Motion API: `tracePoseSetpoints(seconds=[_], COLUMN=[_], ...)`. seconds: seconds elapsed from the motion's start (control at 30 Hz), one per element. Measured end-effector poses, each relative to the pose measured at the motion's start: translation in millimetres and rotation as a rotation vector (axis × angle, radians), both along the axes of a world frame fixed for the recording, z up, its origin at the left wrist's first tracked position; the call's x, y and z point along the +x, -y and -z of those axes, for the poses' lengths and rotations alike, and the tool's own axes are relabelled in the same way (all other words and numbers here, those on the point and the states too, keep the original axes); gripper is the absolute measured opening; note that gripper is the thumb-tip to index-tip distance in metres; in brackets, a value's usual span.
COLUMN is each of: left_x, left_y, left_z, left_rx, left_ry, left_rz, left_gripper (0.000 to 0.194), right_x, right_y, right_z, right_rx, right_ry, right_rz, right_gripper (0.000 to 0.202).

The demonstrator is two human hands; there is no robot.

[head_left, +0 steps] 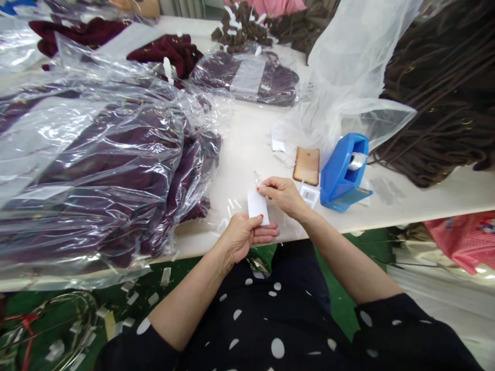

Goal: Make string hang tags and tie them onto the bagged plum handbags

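Observation:
Near the table's front edge, my left hand [247, 234] pinches the lower end of a small white tag [257, 204] between thumb and fingers. My right hand [283, 196] is closed at the tag's upper corner, where a small clear piece [257, 178] sticks up; its kind is too small to tell. Just right of my right hand lie a tan card [307, 166] with a hole and a white barcode label [310, 196]. A blue tape dispenser [340, 175] stands beyond them. Thin white strips [232, 204] are scattered left of the tag.
Clear-bagged maroon garments [127, 170] pile up on the left. Another bagged garment [247, 77] lies at the back. Dark brown garments [444, 93] heap on the right beside a translucent plastic bag [356, 56]. A red checked cloth [464, 242] shows lower right. Someone in pink [276, 6] is across the table.

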State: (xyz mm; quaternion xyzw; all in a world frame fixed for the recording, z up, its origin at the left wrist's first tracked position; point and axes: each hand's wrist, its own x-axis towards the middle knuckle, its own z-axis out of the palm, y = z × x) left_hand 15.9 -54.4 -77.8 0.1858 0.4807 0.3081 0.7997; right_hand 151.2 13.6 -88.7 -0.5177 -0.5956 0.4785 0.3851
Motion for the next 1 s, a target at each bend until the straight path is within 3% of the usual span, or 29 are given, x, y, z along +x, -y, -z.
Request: tracePoseSetpoints(seconds=[0.1, 0.17, 0.23, 0.3, 0.37, 0.47, 0.53, 0.63, 0.77, 0.87, 1.0], left_x=[-8, -17, -25, -30, -31, -28, -25, -25, -27, -27, -25], left_y=[12, 16, 12, 1, -13, -26, -28, -27, -24, -23, -22], left_z=[1.2, 1.5, 3.9, 10.4, 20.6, 36.9, 44.4, 49.2, 51.2, 53.1, 50.1], left_rx=[-0.079, 0.033, 0.372, 0.848, 1.250, 1.536, 1.602, 1.649, 1.681, 1.692, 1.692], left_ry=[-0.039, -0.251, -0.619, -0.945, -1.086, -1.160, -1.203, -1.205, -1.212, -1.236, -1.276], left_rz=[0.198, 0.350, 0.376, 0.297, 0.304, 0.485, 0.544, 0.517, 0.488, 0.483, 0.495], left_gripper=[0.018, 0.023, 0.021, 0.017, 0.018, 0.019, 0.019, 0.019, 0.019, 0.020, 0.020], right_x=[0, 1, 2, 1, -1, -6, -7, 5, 44, 71, 79], right_y=[-3, -3, -3, -3, -3, -3, 1, 19, 56, 72, 67], right_z=[20.6, 29.3, 32.4, 31.9, 30.0, 25.7, 20.7, 10.4, 5.6, 14.6, 25.1], right_rx=[0.043, 0.081, 0.113, 0.133, 0.148, 0.149, 0.156, 0.247, 0.323, 0.190, 0.011], right_ry=[0.189, 0.290, 0.358, 0.414, 0.464, 0.560, 0.621, 0.614, 0.647, 0.700, 0.455], right_rz=[-0.024, -0.040, -0.047, -0.048, -0.046, -0.059, -0.057, 0.037, 0.414, 0.605, 0.630], right_gripper=[0.013, 0.013, 0.014, 0.014, 0.014, 0.015, 0.014, 0.016, 0.018, 0.028, 0.042])
